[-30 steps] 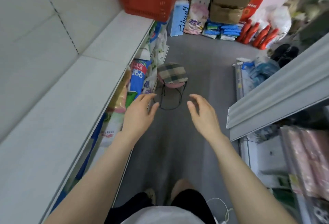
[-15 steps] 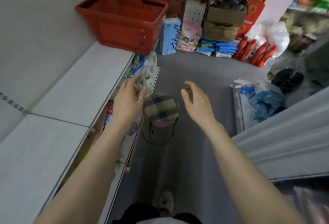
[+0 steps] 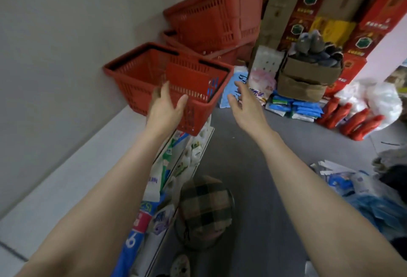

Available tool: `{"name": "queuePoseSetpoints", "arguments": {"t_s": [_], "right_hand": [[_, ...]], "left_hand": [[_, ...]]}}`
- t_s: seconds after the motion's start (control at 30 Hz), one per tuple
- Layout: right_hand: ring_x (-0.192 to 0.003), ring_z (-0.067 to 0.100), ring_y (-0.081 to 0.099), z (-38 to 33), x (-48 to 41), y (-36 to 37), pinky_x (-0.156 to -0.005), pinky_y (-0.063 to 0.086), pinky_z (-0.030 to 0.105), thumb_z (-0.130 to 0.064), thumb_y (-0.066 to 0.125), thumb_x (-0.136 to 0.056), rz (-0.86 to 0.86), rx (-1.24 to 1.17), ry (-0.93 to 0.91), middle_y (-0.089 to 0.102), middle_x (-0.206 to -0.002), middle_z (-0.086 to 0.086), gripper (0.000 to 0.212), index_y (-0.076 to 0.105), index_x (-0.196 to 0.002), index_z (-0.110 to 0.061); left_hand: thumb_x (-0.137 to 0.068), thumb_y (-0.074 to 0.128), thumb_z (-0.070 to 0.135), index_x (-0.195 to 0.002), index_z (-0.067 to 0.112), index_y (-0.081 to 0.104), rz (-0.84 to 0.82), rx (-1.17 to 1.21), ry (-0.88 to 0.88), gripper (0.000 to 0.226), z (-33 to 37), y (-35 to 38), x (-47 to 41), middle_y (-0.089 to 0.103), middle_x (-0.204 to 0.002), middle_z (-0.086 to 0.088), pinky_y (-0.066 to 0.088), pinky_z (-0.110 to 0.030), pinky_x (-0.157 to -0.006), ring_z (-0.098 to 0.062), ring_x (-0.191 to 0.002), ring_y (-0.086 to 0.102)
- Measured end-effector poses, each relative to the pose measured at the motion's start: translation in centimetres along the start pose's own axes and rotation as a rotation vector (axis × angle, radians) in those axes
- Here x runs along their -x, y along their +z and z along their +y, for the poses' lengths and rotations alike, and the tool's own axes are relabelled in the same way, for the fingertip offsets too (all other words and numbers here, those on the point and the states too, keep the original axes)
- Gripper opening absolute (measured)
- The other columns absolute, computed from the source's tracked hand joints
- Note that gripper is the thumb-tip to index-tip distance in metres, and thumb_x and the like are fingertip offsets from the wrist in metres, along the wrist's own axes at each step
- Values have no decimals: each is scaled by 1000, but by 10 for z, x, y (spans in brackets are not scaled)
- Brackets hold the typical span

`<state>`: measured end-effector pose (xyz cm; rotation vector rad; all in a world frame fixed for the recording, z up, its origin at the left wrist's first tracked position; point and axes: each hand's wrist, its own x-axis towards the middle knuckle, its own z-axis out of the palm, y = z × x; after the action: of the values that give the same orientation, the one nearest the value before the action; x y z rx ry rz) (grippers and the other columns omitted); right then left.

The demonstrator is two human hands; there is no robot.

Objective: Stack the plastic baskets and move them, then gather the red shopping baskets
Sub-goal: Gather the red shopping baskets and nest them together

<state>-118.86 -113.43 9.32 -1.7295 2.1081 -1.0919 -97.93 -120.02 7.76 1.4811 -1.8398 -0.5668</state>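
A red shopping basket [image 3: 141, 78] with black handles folded down sits at the end of the white shelf top [image 3: 72, 166], its near corner overhanging the edge. My left hand [image 3: 165, 107] lies against the basket's near rim with fingers spread; it has not closed around the rim. My right hand [image 3: 244, 100] hovers open just right of the basket's right corner, not touching it. Behind, several more red baskets [image 3: 220, 19] are stacked crookedly against the wall.
A plaid-cushioned stool [image 3: 204, 206] stands in the grey aisle below my arms. Packaged goods fill the shelf under the white top. Cardboard boxes [image 3: 308, 78], blue packs, red bottles [image 3: 356, 120] and white bags crowd the aisle's far end and right side.
I have moved forward along the aisle. Both hands rose toward the red basket; the left now touches its near rim and the right is beside its right corner.
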Motion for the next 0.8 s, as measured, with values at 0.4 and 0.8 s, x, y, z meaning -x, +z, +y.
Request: {"name": "queuePoseSetpoints", "arguments": {"t_s": [0.4, 0.8], "right_hand": [[-136, 26, 43, 49, -204, -10, -110, 35, 38, -35, 47, -99, 70, 53, -124, 40, -151, 11, 57, 31, -150, -16], [-143, 40, 28, 14, -440, -64, -121, 14, 50, -39, 73, -81, 149, 555, -610, 43, -147, 21, 81, 34, -147, -14]], "left_hand": [[-90, 63, 30, -151, 4, -18, 96, 101, -407, 105, -25, 70, -102, -11, -161, -24, 35, -47, -109, -46, -139, 33], [-86, 56, 14, -129, 18, 44, 491, 141, -772, 45, -14, 84, -112, 65, -120, -23, 48, -47, -88, -44, -107, 61]]}}
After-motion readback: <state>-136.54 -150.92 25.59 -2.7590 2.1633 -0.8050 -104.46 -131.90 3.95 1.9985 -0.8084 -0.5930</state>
